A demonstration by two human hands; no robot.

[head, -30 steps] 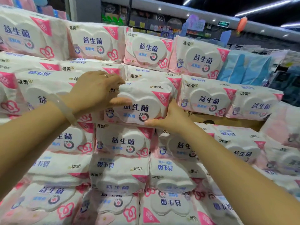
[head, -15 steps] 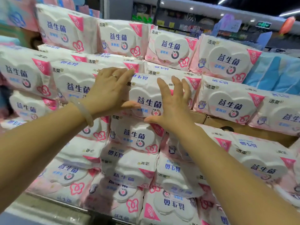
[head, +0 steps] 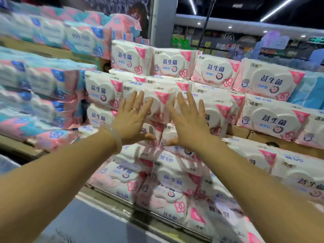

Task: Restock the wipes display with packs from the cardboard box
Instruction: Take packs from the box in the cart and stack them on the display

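Pressing flat against the front of the stack, both hands are spread wide with straight fingers — the left hand [head: 133,118], with a ring on one finger and a pale bangle [head: 117,139] at the wrist, and the right hand [head: 189,121] just beside it. Neither hand grips anything; the palms lie on a white-and-pink wipes pack [head: 157,102] that sits in the middle row of the wipes display [head: 270,120], touching its neighbours on both sides and resting on the packs below. Judging by that, this pack is already placed and is only being pushed flush with the row, so the step in hand looks like seating rather than carrying. The display itself reads as largely full: several tiers of the same packs rise above and fall below the hands, some upside down in the lower rows, and a strip of brown carton [head: 245,133] shows between tiers at the right. To the left, blurred, stands a separate stack of blue-and-pink packs [head: 52,81]. The cardboard box that supplies the stock is not in view, so how many packs remain in it cannot be told — what is left of the task may be a few more trips or none. No obvious empty slot shows near the hands, though the lower rows are too smeared to judge.
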